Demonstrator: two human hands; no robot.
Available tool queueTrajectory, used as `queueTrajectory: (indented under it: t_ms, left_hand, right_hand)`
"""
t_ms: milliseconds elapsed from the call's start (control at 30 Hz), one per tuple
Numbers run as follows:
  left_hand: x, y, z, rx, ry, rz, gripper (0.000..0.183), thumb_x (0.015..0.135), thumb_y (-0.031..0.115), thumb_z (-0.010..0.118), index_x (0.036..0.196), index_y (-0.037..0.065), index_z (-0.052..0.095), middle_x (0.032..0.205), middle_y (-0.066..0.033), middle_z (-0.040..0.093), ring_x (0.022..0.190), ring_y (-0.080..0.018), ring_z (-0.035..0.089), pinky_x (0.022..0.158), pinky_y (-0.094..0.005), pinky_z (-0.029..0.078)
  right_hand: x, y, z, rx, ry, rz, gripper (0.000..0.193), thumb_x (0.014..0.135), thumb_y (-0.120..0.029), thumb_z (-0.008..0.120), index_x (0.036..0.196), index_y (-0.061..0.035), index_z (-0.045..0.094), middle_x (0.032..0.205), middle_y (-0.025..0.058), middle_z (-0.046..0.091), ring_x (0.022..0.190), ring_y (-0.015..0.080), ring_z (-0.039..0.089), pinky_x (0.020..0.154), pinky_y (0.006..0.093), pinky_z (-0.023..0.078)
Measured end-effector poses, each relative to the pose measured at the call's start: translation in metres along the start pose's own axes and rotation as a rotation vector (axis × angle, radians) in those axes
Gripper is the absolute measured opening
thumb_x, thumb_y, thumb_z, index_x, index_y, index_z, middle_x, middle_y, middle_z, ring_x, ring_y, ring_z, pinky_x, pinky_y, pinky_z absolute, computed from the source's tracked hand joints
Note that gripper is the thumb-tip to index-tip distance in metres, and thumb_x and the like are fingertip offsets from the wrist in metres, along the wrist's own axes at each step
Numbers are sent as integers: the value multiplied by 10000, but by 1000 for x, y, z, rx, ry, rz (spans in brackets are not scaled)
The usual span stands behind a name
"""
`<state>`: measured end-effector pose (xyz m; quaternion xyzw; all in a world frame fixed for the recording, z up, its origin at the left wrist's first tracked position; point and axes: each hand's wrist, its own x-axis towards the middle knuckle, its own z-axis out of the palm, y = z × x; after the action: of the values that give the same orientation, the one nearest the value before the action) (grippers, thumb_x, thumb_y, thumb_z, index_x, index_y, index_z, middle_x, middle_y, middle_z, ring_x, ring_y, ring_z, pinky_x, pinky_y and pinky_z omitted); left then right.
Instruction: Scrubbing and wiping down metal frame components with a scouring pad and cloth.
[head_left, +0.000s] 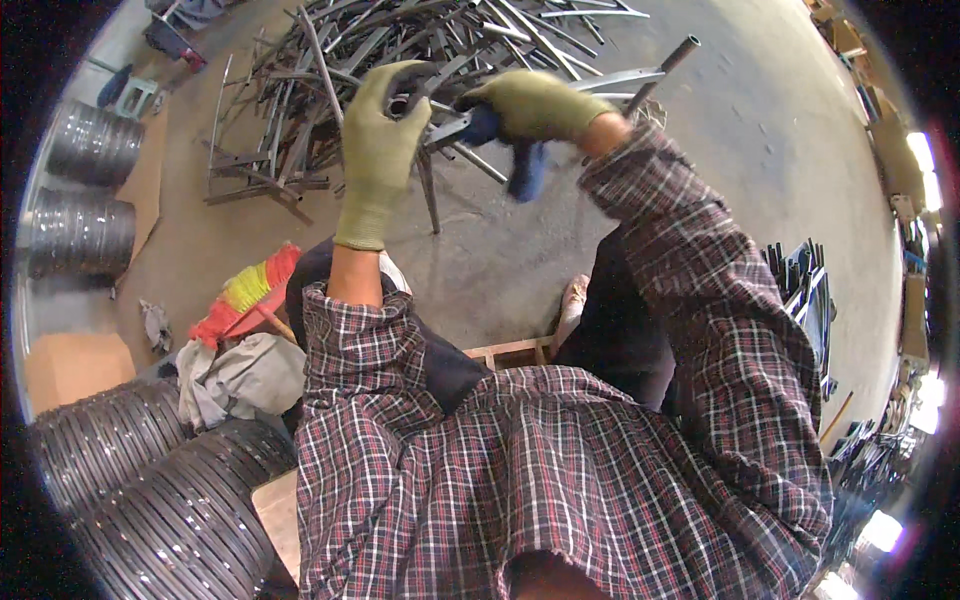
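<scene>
Pale green gloves with dark fingertips cover both of the person's hands. The left hand [375,140] is up in front, and its fingers and thumb curl around the end of a round grey metal tube [400,105] with a hole in it. The right hand [535,105] is wrapped around a dark blue tool [527,172], too blurry to tell its kind. A flat grey metal bar [449,129] sits between the two hands, near the blue tool. I cannot tell if they touch, or if the bar joins the tube. Behind the hands, a big messy pile of grey metal tubes [385,45] lies on the smooth grey floor [480,245]. To the left are tall stacks of shiny black rings [180,510] and a crumpled pale grey cloth [250,375].
</scene>
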<state>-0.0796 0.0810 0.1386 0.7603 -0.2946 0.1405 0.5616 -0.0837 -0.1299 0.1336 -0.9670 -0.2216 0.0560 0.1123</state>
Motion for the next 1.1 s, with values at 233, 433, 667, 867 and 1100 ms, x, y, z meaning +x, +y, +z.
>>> queueTrajectory:
  t_ms: [233, 433, 667, 867, 1100]
  left_hand:
    - [-9, -13, 6, 288, 96, -28, 262, 862, 122, 654, 1091, 27, 570, 1043, -167, 624, 959, -362, 597, 839, -389, 468]
    - [-13, -18, 3, 361, 87, 99, 317, 850, 91, 647, 1145, 47, 541, 1158, -148, 582, 1101, -341, 545, 927, -412, 438]
    - [-21, -15, 8, 270, 118, 198, 530, 787, -15, 654, 1288, 87, 514, 1272, -140, 557, 1192, -325, 518, 1007, -392, 414]
    - [-16, -11, 14, 72, 155, 48, 321, 830, 30, 636, 1141, 104, 614, 1000, -104, 680, 911, -268, 665, 812, -342, 510]
    - [-22, 5, 5, 372, 112, 18, 302, 865, 108, 642, 1165, 120, 616, 1023, -111, 686, 916, -254, 669, 829, -349, 505]
  right_hand:
    - [-32, 57, -15, -451, -17, 417, 286, 759, -140, 651, 1025, -37, 651, 879, 180, 684, 861, 358, 664, 749, 434, 525]
    - [14, -18, -11, 381, 401, -314, 557, 719, -145, 691, 1232, 9, 537, 1105, 224, 634, 1078, 378, 594, 926, 423, 481]
    - [36, -37, 22, 223, 88, -284, 217, 702, -176, 681, 851, -18, 666, 783, 199, 663, 747, 362, 661, 652, 418, 526]
    - [43, -29, 48, 69, 290, -326, 219, 651, -148, 693, 842, -43, 680, 741, 178, 665, 704, 358, 663, 638, 431, 541]
    - [3, -14, 24, 13, 154, -211, 283, 711, -116, 675, 990, -102, 629, 862, 127, 658, 799, 343, 648, 670, 426, 519]
